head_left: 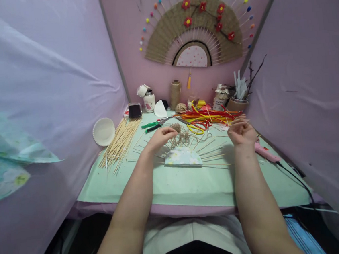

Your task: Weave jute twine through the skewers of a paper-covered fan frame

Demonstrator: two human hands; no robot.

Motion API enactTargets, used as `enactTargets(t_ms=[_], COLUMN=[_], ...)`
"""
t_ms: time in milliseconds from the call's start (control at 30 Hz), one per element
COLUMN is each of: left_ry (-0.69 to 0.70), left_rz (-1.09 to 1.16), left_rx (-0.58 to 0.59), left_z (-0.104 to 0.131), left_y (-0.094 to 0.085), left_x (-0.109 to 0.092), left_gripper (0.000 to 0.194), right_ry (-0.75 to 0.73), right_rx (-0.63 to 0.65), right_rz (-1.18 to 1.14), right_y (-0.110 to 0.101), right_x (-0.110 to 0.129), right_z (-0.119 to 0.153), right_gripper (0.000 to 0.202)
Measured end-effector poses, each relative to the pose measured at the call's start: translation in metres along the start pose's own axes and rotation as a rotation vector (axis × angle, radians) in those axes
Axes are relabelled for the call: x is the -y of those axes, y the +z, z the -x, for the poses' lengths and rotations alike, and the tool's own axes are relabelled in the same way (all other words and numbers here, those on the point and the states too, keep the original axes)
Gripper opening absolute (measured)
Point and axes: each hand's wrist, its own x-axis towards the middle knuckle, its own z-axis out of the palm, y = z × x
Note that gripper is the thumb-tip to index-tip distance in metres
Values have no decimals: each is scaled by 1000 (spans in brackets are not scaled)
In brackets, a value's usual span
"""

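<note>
Pliers (pixel 152 125), twine (pixel 182 140) near left hand (pixel 161 137)

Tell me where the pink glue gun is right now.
In the head view, the pink glue gun lies on the right side of the table, just right of the right hand and its wrist, with its black cord trailing toward the near edge.

Soft, fairly dim light is filling the enclosure, looking diffuse and cool, with no lamp showing. The pink back wall (pixel 157 71) is glowing gently, while the area under the table (pixel 176 187) is sinking into near black. Faint, soft-edged shadows are falling on the pale green tabletop. The wide lens is stretching the forearms and side walls toward the edges. The right hand (pixel 241 130) is looking slightly blurred, and small details are appearing soft.
</note>
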Motion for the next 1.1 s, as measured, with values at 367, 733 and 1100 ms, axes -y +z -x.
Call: enactTargets(t_ms=[367,733,1100], left_ry=[72,145,142], left_rz=[-132,20,-30], left_rx=[-38,71,95], left_z=[-5,-2,3], left_y=[4,9,18], left_x=[8,8,1], left_gripper=[33,29,34], right_ry=[162,-225,44], right_rx=[378,244,311], right_rz=[39,1828,2191], right_y=[11,-11,-36], right_x=[-11,-54,-107], right_z=[23,7,10], right_gripper=[26,29,28])
